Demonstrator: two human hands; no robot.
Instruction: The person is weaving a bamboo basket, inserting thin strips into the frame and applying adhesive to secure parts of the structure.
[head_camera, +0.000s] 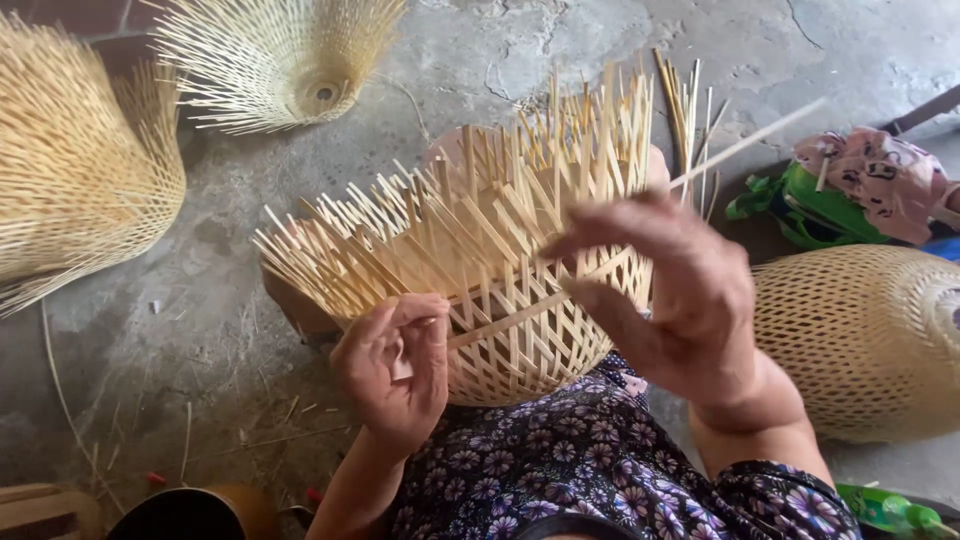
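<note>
A half-woven bamboo basket (500, 300) rests on my lap, its loose strip ends fanning up and to the left. My left hand (395, 370) grips its lower left side, fingers curled on the weave. My right hand (670, 290) is in front of the basket's right side, thumb and fingers pinching a long thin bamboo strip (745, 142) that runs from the weave up to the right.
Unfinished bamboo baskets lie at far left (80, 170) and top (285, 60). A finished woven basket (860, 340) lies at right, a green and pink bundle (850, 190) behind it. Concrete floor (200, 330) with scraps; a dark round container (190, 512) at bottom left.
</note>
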